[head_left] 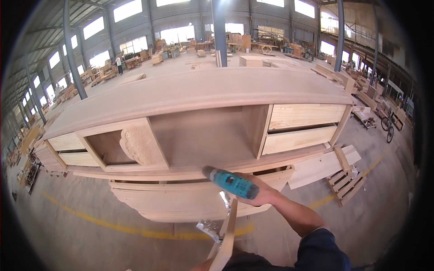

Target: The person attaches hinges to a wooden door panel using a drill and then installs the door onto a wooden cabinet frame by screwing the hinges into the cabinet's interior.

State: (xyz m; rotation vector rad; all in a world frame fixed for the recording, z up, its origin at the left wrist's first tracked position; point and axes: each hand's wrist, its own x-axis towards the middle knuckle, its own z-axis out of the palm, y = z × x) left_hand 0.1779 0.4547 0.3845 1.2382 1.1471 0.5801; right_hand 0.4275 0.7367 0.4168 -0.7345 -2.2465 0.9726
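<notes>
Right hand [266,193] fingers grip a drill [235,182]; left hand [203,266], unclear. Beyond them, drawers [312,115] look fitted; beside them, a hinged board [230,229] seems unmounted.

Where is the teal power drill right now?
In the head view, the teal drill is in the right hand, just right of picture centre, appearing above two metal hinges.

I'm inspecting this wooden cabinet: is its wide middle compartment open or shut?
Open: no door covers the middle compartment, so its back and right inner wall show.
</notes>
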